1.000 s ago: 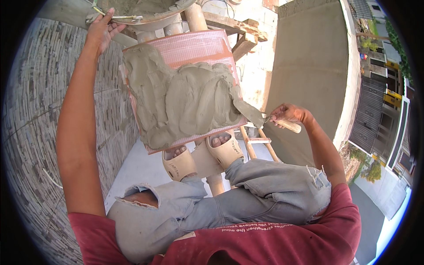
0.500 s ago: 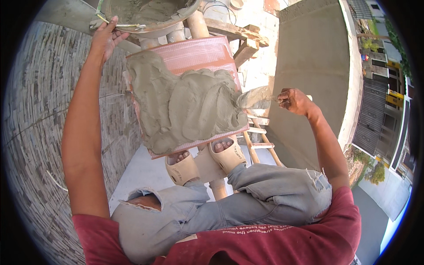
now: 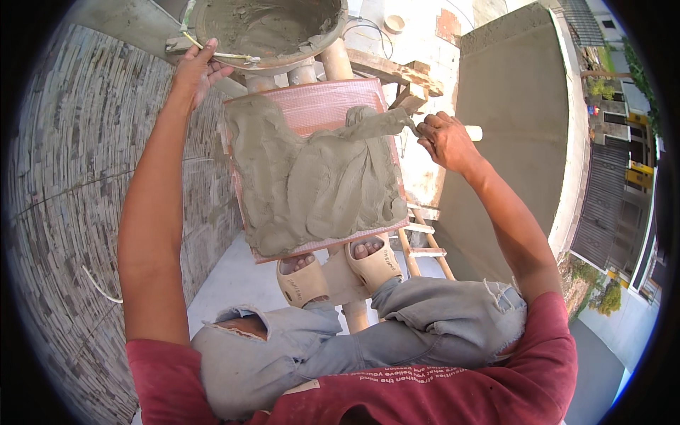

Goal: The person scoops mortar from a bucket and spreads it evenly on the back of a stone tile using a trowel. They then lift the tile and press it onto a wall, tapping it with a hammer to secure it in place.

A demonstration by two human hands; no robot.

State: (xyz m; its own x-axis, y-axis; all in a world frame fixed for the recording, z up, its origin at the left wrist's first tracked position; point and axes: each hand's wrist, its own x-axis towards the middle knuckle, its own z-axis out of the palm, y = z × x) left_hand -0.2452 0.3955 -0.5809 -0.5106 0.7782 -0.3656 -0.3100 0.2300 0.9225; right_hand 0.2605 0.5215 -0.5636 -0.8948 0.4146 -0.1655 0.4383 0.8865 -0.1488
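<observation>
A pink mesh-backed tile [image 3: 336, 92] lies above my sandaled feet, mostly covered in thick grey mortar [image 3: 312, 184]. My right hand [image 3: 445, 140] grips a trowel by its pale handle [image 3: 473, 132]; its mortar-coated blade [image 3: 382, 125] rests over the tile's upper right part. My left hand [image 3: 202, 74] holds the near rim of a mortar bucket [image 3: 270, 28] at the top, where a pale cord or handle [image 3: 241, 57] runs along the rim, with some fingers loosely curled.
Round posts [image 3: 336, 60] and wooden planks [image 3: 389, 71] lie beyond the tile. A wooden ladder [image 3: 425, 251] is below right, beside a grey plastered surface [image 3: 513, 142]. A stone-patterned wall [image 3: 78, 177] fills the left; gates and plants [image 3: 602, 191] show far right.
My right hand and trowel have moved up from the tile's lower right to its upper right. The bucket, tile and left hand appear lower and further right in view.
</observation>
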